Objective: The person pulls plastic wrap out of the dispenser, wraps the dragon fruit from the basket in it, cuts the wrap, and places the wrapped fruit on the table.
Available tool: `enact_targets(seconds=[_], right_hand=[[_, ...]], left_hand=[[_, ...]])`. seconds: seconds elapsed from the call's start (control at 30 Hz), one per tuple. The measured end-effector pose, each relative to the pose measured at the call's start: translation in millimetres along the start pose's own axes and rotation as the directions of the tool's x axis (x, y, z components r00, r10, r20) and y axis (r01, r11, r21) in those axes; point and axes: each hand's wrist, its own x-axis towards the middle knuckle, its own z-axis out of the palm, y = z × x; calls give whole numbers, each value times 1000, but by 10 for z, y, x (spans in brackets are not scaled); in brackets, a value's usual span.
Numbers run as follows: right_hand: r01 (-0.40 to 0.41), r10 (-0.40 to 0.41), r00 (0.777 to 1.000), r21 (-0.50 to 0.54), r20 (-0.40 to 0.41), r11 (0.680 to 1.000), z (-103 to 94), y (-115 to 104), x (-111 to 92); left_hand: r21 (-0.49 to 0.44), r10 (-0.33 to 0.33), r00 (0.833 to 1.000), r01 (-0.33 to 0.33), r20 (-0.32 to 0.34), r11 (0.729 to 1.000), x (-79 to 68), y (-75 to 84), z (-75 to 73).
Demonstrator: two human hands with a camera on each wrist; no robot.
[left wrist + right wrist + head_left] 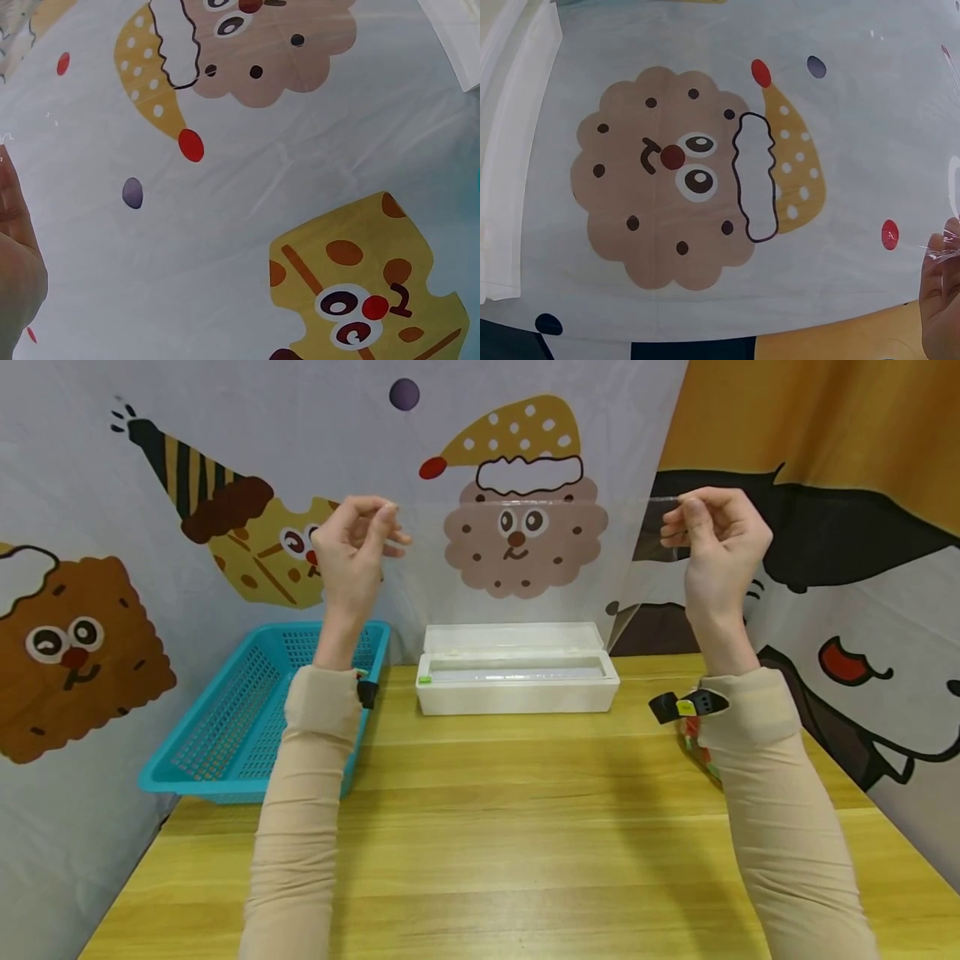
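Note:
A clear sheet of cling film (633, 568) stretches upright between my two raised hands, its top edge a thin, nearly level line. My left hand (356, 543) pinches one upper corner between thumb and index finger. At the other corner, my right hand (722, 539) pinches the film the same way; the right wrist view shows the bunched film (943, 253) at those fingertips. Below and behind stands a white cling film dispenser box (517, 697) with its lid (513, 635) raised and a green tab at its left end. Only part of the left hand (19, 277) enters the left wrist view.
A teal perforated basket (168, 781) stands at the table's left, partly behind my left forearm. Something red and green (696, 745) is mostly hidden by the right forearm. Beneath lies the wood-grain table (510, 835). A cartoon-printed cloth (480, 577) hangs behind.

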Motion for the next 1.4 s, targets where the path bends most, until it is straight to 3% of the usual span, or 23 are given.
enact_targets(seconds=[0.3, 0.47, 0.63, 0.8, 0.9, 1.03, 1.23, 1.4], right_hand=[[112, -110, 993, -60, 36, 992, -10, -39, -2], [98, -96, 995, -60, 32, 993, -43, -106, -39], [54, -54, 998, 12, 18, 998, -134, -189, -124], [70, -71, 994, 14, 79, 997, -280, -270, -258], [70, -79, 986, 68, 145, 995, -387, -336, -360], [34, -73, 963, 152, 260, 988, -570, -441, -513], [-68, -37, 908, 236, 417, 969, -825, -542, -740], [-198, -15, 838, 330, 545, 923, -1005, -553, -895]], left_hand=[[3, 0, 1000, 0, -12, 1000, 19, 86, -13], [-7, 4, 1000, -4, -2, 1000, -3, 131, -31], [-41, 19, 998, -17, 62, 999, -82, 218, -88], [-102, 10, 994, 1, 106, 995, -203, 377, -178], [-126, 11, 991, 6, 132, 992, -271, 473, -235], [-136, -2, 978, 31, 206, 990, -379, 592, -312], [-162, -86, 941, 145, 326, 976, -614, 754, -439], [-162, -97, 915, 172, 392, 972, -806, 808, -542]])
